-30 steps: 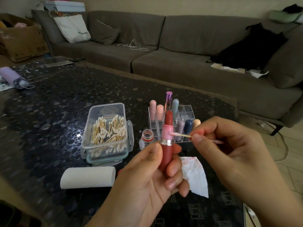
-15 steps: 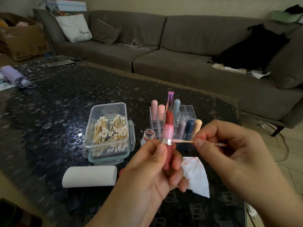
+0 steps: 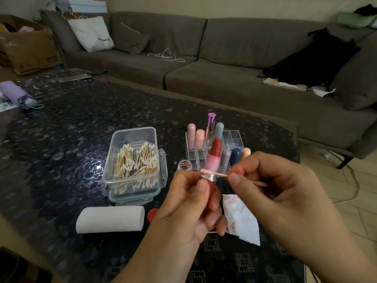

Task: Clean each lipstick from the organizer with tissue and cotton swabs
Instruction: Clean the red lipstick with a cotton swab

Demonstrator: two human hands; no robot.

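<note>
Left hand [image 3: 183,209] grips lipstick [image 3: 213,160]; right hand [image 3: 285,193] pinches swab [image 3: 214,173] against it.

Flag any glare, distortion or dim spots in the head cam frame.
Head view: a bright glare spot on the glossy table left of the cotton swab box; wide-angle bowing curves the sofa and the table edge; room light is dim and flat; the lipstick and both hands stay readable.

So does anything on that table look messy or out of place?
A little. A crumpled tissue smeared with red lies loose by the left hand, and a small open jar stands beside the organizer with a red cap lying apart from it. Nothing looks spilled or broken.
</note>
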